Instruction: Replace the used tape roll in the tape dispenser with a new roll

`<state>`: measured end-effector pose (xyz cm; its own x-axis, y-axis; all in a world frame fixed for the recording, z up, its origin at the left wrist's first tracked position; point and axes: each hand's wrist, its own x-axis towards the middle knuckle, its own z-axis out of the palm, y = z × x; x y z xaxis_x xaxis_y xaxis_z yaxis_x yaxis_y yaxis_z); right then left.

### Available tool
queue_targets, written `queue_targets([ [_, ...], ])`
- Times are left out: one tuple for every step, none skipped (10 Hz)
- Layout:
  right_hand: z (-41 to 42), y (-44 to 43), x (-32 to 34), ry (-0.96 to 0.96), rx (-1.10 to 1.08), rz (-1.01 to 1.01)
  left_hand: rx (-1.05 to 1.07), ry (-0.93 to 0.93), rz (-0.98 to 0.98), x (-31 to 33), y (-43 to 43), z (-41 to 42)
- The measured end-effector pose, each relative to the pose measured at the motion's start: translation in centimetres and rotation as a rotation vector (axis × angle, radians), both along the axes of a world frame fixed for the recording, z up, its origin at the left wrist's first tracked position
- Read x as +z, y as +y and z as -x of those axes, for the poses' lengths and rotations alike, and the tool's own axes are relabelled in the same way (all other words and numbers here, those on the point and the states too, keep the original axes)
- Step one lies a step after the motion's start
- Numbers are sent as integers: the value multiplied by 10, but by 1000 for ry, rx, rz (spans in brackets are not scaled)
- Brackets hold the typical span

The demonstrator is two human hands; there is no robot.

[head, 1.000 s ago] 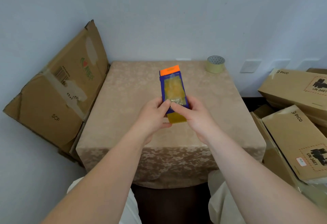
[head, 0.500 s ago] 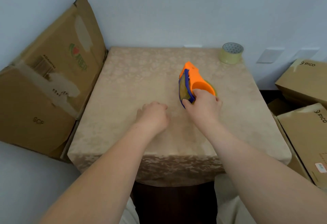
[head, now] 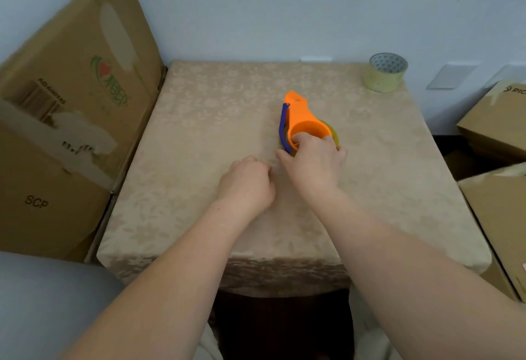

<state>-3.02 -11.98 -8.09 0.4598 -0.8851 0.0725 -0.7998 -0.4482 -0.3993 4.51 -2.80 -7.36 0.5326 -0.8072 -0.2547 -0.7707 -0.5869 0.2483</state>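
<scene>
An orange and blue tape dispenser (head: 302, 119) lies on its side near the middle of the table (head: 199, 132), with a yellowish tape roll (head: 333, 134) showing around its hub. My right hand (head: 314, 164) grips the dispenser's near end, fingers hooked into the orange hub. Beside it my left hand (head: 247, 184) rests on the cloth as a closed fist, holding nothing that I can see. A second tape roll (head: 384, 72) with a honeycomb core stands at the table's far right corner.
A large flattened cardboard box (head: 71, 120) leans against the wall at the table's left edge. Several brown cartons (head: 495, 126) are stacked to the right of the table. The wall runs right behind the table.
The dispenser went from being held up in both hands to lying on the table. My left hand let go and closed into a fist; my right hand kept hold.
</scene>
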Motion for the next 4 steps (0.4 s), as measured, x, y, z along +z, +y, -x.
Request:
queue_targets([
  [4, 0, 6, -64, 1, -38, 30, 32, 14, 5, 2, 3],
  [9, -2, 14, -82, 29, -71, 42, 50, 42, 15, 6, 6],
  [16, 0, 31, -82, 43, -114, 72, 79, 85, 32, 11, 8],
  [21, 1, 60, -196, 70, -248, 66, 85, 250, 57, 14, 10],
])
